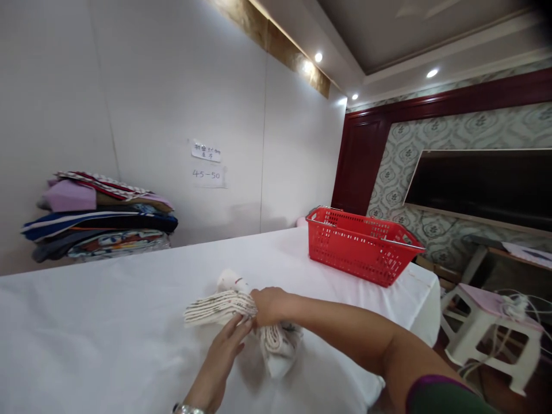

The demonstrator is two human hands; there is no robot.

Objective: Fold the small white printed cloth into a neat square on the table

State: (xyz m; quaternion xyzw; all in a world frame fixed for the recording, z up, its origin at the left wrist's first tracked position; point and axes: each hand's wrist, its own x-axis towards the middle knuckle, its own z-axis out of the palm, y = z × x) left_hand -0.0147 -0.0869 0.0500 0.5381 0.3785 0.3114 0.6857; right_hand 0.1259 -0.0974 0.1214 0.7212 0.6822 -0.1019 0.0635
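Observation:
A small cream cloth with dotted stripes [215, 307] lies partly folded on the white table [107, 333]. My right hand [268, 305] is closed on the cloth's right side, pinching the fold. My left hand [230, 339] comes up from below with fingers stretched against the cloth's underside. More of the cream cloth [278, 345] hangs bunched below my right wrist. A white piece [230, 280] peeks out just behind the folded part.
A red plastic basket [362, 244] stands at the table's far right corner. A stack of folded fabrics [99, 215] sits at the back left against the wall. A white stool [491, 328] with cables stands on the floor to the right.

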